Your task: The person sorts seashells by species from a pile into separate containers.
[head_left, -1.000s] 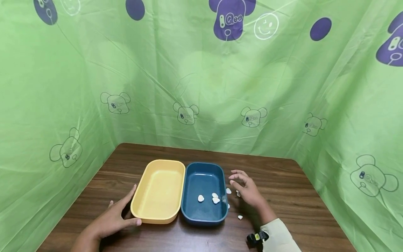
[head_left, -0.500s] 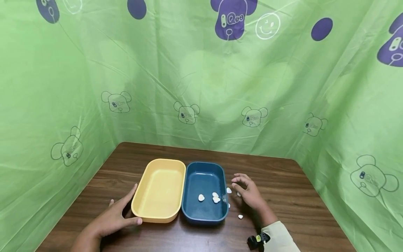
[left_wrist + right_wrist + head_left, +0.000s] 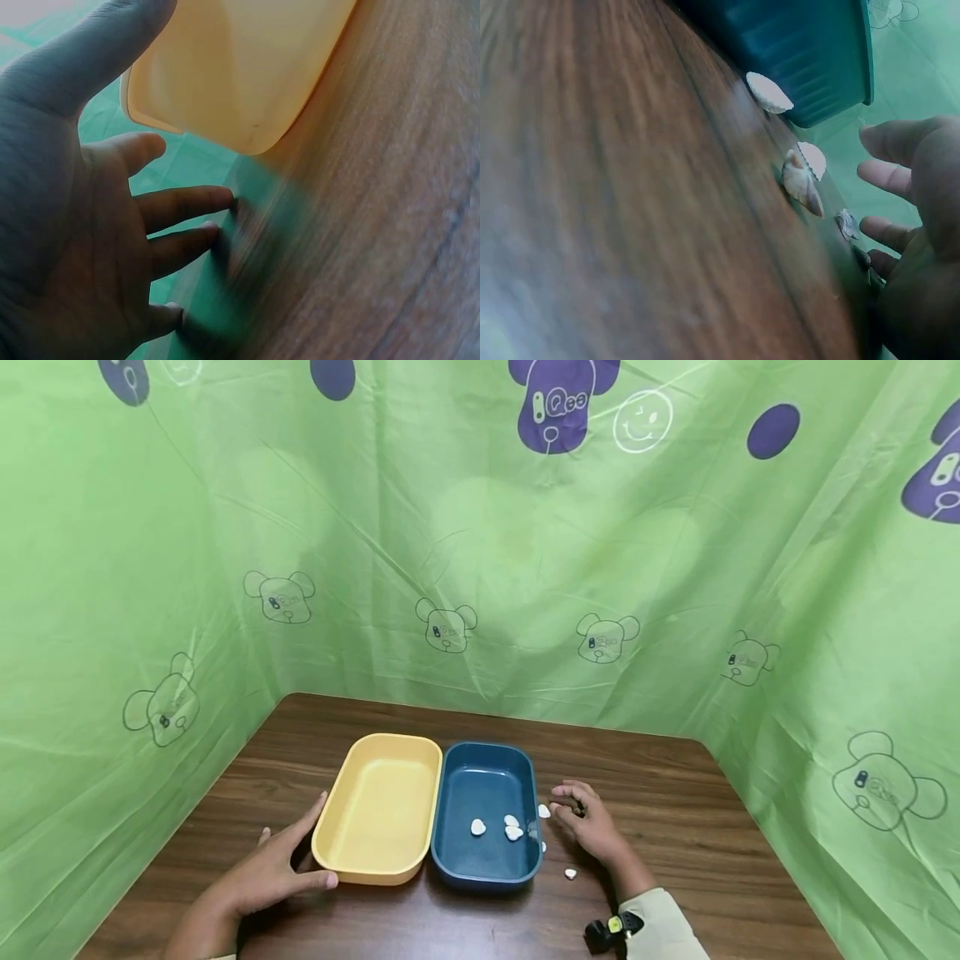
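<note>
My left hand [image 3: 262, 872] lies at the near left corner of a yellow plastic tray [image 3: 378, 810], thumb along its front and straight fingers spread beside it. In the left wrist view those fingertips reach down to the tabletop. To the right of a dark blue tray [image 3: 487, 777], my right hand [image 3: 596, 835] hovers low with loosely bent fingers. No object shows in its grasp. A small patterned shell [image 3: 846, 223] is nearest its fingertips in the right wrist view; a brownish spiral shell [image 3: 801, 184] and a white ribbed shell [image 3: 769, 94] lie closer to the blue tray.
Both trays stand side by side on a brown wooden table [image 3: 637, 760]. Inside the blue one are a white shell [image 3: 477, 827] and a touching pair [image 3: 513, 833]. Another small shell [image 3: 571, 874] sits nearer the front. Green curtain [image 3: 487, 527] surrounds the table.
My right hand has sunk slightly toward the table and a bit nearer me, now covering a shell that showed below it. My left hand keeps its place by the yellow tray.
</note>
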Available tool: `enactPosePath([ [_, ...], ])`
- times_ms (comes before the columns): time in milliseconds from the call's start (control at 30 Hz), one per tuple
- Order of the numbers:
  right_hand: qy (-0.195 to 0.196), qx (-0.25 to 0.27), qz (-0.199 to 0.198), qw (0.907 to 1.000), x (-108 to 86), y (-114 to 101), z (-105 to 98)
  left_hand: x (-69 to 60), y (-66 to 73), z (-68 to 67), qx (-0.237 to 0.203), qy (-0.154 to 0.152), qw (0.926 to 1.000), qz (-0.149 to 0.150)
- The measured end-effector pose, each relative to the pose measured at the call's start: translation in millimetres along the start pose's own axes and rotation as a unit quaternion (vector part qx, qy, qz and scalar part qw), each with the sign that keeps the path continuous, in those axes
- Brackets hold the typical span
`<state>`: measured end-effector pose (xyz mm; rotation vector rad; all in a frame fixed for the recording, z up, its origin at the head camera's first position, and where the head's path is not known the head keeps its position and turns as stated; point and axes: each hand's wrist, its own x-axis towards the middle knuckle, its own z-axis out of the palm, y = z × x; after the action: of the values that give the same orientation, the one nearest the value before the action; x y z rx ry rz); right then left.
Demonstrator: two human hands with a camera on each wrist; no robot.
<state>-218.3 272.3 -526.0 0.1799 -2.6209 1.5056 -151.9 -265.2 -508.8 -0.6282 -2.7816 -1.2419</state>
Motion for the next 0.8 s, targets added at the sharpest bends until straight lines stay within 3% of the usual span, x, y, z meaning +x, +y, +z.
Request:
enactPosePath([
  [267, -0.012, -0.107, 0.005, 0.9942, 0.7, 1.9, 7.9, -0.2, 1.0, -1.9, -0.004, -0.006, 1.0, -0.006],
  [800, 0.027, -0.161, -0.012, 0.9865, -1.2, 2.2, 16.0, 1.5, 1.4, -0.8, 0.001, 0.002, 1.0, -0.001],
])
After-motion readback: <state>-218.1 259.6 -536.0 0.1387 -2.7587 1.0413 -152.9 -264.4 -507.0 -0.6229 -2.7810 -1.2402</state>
